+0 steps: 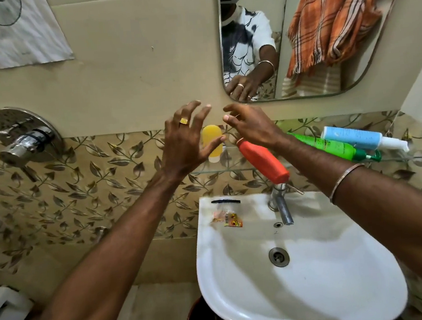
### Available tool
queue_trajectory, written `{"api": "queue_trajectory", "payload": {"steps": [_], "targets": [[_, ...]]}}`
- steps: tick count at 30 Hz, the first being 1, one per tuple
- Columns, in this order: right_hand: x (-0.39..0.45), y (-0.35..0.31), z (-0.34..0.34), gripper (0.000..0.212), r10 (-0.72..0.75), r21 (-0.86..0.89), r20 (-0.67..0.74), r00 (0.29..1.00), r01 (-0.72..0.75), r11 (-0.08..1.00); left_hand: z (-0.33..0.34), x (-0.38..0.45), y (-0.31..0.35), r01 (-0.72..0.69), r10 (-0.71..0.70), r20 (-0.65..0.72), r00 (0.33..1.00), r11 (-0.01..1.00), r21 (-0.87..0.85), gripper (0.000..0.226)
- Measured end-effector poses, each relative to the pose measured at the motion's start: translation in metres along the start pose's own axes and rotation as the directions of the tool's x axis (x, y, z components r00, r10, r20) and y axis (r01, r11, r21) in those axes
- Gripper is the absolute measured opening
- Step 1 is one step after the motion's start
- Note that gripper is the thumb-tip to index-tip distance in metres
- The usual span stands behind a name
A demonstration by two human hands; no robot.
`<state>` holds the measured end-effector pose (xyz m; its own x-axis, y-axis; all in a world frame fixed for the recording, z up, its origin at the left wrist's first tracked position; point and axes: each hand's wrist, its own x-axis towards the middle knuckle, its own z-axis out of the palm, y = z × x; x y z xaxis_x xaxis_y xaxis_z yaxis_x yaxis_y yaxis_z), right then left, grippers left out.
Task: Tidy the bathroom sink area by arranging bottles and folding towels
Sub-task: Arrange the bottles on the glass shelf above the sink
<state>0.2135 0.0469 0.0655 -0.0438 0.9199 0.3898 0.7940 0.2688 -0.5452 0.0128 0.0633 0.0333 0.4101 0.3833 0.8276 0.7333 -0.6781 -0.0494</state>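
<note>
Glass shelf (231, 170) with four bottles (262, 160); two hands, left (185, 141), right (249, 127), spread, holding nothing.

A single wide-angle view, worn on the person's head, looks forward and down from close above the sink (241, 273). It faces the wall squarely, taking in the glass shelf (231, 170) at mid-height and the mirror (283, 36) at top right, which reflects the headset back. Both forearms reach in from the bottom edge. Straight lines bow toward the borders.
</note>
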Motion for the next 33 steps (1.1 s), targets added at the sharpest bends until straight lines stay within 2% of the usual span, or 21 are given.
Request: {"api": "queue_trajectory", "payload": {"steps": [3, 6, 10, 12, 14, 19, 22, 26, 33], "targets": [[-0.007, 0.014, -0.021, 0.035, 0.02, -0.032, -0.1, 0.995, -0.024, 0.999, 0.014, -0.001, 0.033, -0.118, 0.118, -0.014, 0.993, 0.993, 0.005, 0.068], [-0.018, 0.032, -0.04, 0.03, 0.06, -0.082, -0.161, 0.985, -0.073, 0.994, 0.032, -0.006, 0.066, -0.228, 0.239, 0.092, 0.967, 0.967, -0.112, 0.081], [-0.04, 0.058, -0.065, 0.028, 0.116, -0.153, -0.188, 0.975, -0.146, 0.977, 0.054, -0.016, 0.102, -0.352, 0.387, 0.331, 0.861, 0.922, -0.162, 0.098], [-0.054, 0.071, -0.077, 0.029, 0.154, -0.181, -0.198, 0.968, -0.19, 0.965, 0.062, -0.02, 0.114, -0.396, 0.422, 0.409, 0.809, 0.906, -0.152, 0.097], [-0.066, 0.083, -0.088, 0.028, 0.189, -0.201, -0.208, 0.96, -0.231, 0.952, 0.066, -0.022, 0.123, -0.43, 0.437, 0.437, 0.786, 0.895, -0.12, 0.09], [-0.092, 0.107, -0.107, 0.029, 0.232, -0.251, -0.235, 0.944, -0.29, 0.924, 0.071, -0.022, 0.128, -0.503, 0.52, 0.291, 0.803, 0.853, -0.135, 0.032], [-0.103, 0.118, -0.112, 0.031, 0.258, -0.272, -0.223, 0.94, -0.314, 0.91, 0.07, -0.022, 0.127, -0.534, 0.55, 0.209, 0.809, 0.835, -0.132, 0.037], [-0.11, 0.126, -0.112, 0.032, 0.291, -0.309, -0.189, 0.938, -0.338, 0.889, 0.058, -0.021, 0.126, -0.546, 0.566, 0.175, 0.805, 0.824, -0.154, 0.042], [-0.11, 0.123, -0.101, 0.045, 0.319, -0.407, -0.09, 0.943, -0.328, 0.853, 0.032, -0.008, 0.113, -0.546, 0.557, 0.044, 0.829, 0.825, -0.149, 0.038]]}}
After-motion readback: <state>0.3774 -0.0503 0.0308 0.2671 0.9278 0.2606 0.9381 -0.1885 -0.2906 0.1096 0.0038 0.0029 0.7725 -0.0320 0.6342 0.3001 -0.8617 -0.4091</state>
